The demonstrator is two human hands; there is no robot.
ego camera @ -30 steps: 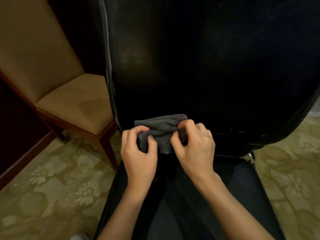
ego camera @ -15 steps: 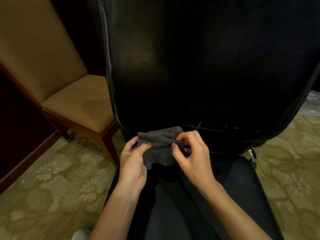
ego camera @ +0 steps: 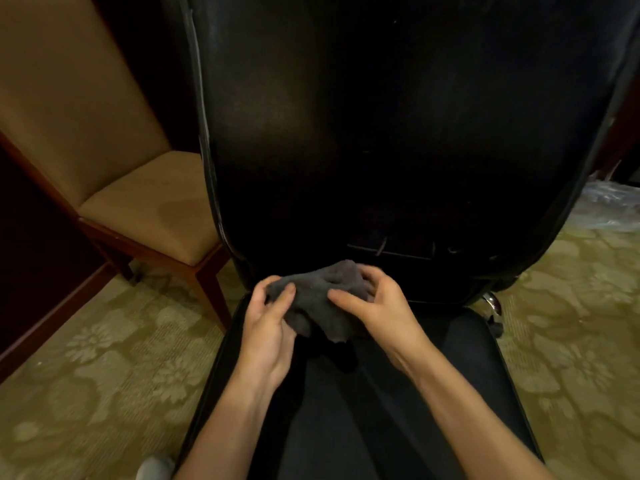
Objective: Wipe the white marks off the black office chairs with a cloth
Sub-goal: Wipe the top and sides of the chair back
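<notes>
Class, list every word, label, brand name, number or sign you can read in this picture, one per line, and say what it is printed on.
None: no readable text appears anywhere in the head view.
Black office chair: pale scuffs and stitching only, no label.
Grey cloth, held by the left hand and right hand: no tag showing.
Tan chair and patterned carpet: no lettering.

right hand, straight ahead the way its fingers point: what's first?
Probably the lower backrest of the black office chair, just past the crumpled dark grey cloth that the right hand already grips. Depth is unclear.
</notes>
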